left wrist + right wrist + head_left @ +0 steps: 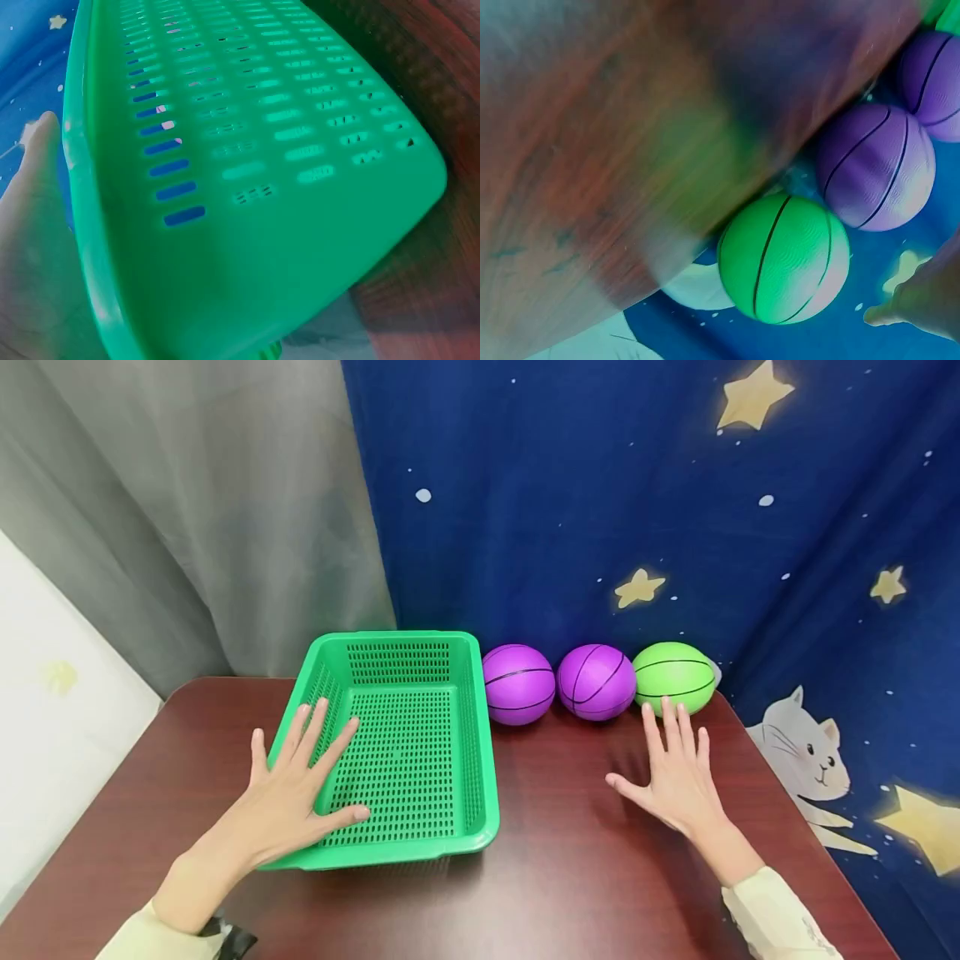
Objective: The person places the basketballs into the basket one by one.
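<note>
Basket (397, 752) sits left of two purple balls (519, 685) and a green ball (673, 678), all outside, so imo everything's left to do; left hand (281, 806) and right hand (677, 783): fingers spread, holding nothing.

Right of the green basket (401, 752), the counter (547, 827) leaves the right hand (678, 781) passage; two purple balls (519, 685) and a green ball (673, 672) bar the far edge. The left hand (281, 802) could enter the basket from above.
</note>
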A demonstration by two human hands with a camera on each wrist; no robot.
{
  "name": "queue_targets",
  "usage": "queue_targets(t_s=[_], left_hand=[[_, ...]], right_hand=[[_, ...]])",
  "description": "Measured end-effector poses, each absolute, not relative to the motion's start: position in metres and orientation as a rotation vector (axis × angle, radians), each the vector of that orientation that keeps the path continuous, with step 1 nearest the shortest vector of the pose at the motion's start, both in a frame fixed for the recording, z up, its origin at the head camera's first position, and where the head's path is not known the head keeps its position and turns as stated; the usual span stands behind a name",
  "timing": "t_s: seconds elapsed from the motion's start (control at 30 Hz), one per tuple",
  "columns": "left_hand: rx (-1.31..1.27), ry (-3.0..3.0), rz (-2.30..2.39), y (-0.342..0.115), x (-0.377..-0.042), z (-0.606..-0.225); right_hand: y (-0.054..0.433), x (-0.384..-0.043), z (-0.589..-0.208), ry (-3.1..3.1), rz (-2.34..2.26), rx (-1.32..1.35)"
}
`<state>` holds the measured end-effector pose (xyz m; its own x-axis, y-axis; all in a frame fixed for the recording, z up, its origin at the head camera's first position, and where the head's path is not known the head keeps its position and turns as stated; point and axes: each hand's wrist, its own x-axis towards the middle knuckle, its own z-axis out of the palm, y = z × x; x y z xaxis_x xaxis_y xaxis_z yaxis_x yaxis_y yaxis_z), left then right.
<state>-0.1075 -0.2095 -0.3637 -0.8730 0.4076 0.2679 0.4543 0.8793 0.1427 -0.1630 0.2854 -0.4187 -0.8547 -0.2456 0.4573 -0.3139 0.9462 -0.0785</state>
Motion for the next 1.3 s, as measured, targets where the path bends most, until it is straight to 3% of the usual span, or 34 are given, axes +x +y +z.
queue_targets(t_s=[0.5, 0.87, 1.3], left_hand=[[-0.530, -2.844, -0.668, -0.242, -0.082, -0.382], [-0.467, -2.882, -1.127, -0.256, -0.085, -0.390], [-0.502, -2.878, -1.341, -0.268, -0.084, -0.394]], right_hand=[[0.318, -0.213, -0.414, -2.611, 0.519, 0.204], [0.346, -0.244, -0.384, -2.589, 0.668, -0.029], [0.348, -0.273, -0.394, -2.721, 0.690, -0.101]])
